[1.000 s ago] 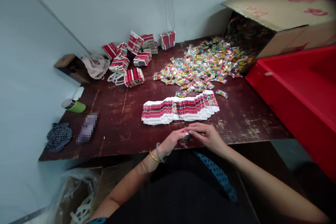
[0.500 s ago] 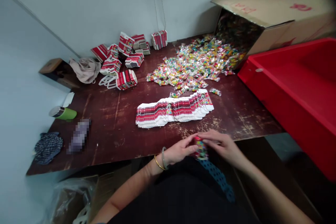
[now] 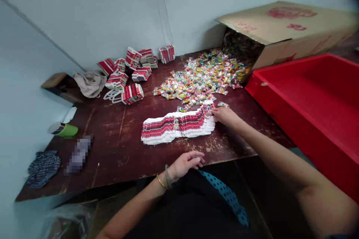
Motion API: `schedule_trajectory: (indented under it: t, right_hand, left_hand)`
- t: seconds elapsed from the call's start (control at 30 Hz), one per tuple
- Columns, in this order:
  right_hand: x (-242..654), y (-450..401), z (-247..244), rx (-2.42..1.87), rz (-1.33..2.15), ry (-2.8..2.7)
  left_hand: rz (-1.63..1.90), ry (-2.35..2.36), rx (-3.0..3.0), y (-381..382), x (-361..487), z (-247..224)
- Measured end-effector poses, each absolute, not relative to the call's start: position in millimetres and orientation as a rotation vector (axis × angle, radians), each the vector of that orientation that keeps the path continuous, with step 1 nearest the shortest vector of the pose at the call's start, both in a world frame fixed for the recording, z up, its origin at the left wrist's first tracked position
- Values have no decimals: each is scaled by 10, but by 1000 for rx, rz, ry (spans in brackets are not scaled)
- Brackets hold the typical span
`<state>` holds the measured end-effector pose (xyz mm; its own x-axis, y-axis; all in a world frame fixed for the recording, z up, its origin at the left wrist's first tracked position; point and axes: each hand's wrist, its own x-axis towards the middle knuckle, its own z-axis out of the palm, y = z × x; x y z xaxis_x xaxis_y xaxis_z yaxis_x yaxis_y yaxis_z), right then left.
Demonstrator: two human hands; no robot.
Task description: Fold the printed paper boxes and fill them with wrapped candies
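Observation:
A long fanned row of red and white printed cards (image 3: 176, 125) lies across the middle of the table. At its right end my right hand (image 3: 226, 116) pinches the end card between closed fingers. My left hand (image 3: 188, 163), with a bangle and a bracelet on the wrist, hovers by the table's front edge, its fingers loosely bent and apart, holding nothing. Behind the row spreads a heap of small clear-wrapped colourful candies (image 3: 202, 78).
An open cardboard box (image 3: 280, 26) lies on its side behind the candies, and a red tray (image 3: 311, 93) is at the right. Bundled card stacks (image 3: 132, 93), a green cup (image 3: 66, 130) and a dark checked cloth (image 3: 43, 168) are at the left.
My right hand has moved forward from beside my left hand to the row's right end. The colourful packet that was between my hands is no longer seen there, and my left hand's fingers have loosened.

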<state>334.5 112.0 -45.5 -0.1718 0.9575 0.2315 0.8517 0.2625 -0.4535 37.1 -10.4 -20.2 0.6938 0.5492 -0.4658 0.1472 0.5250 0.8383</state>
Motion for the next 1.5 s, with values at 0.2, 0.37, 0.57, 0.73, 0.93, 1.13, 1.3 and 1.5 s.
schedule_trajectory:
  t: [0.2, 0.37, 0.57, 0.73, 0.93, 1.13, 1.3, 1.5]
  right_hand:
    - [3100, 552, -165, -1637, 205, -2199]
    - [2362, -258, -81, -1108, 338, -2282]
    - [2018, -280, -122, -1198, 642, -1964]
    - [2033, -223, 8, -1050, 1374, -1947]
    - [2146, -175, 90, -1071, 1570, -1858]
    - [1984, -402, -18, -1053, 1509, -1841]
    - [1948, -466, -65, -1004, 1534, -1820]
    - [1863, -653, -259, -1236, 1487, -1333]
  left_hand:
    - [399, 764, 798, 33, 398, -177]
    - [539, 705, 545, 144, 423, -146]
    - [437, 830, 772, -10, 369, -198]
    - [347, 871, 943, -119, 315, -201]
    - [239, 898, 983, -296, 195, -183]
    - [237, 778, 924, -491, 110, -215]
    - [331, 886, 863, -531, 127, -295]
    - [674, 1105, 1016, -622, 100, -297]
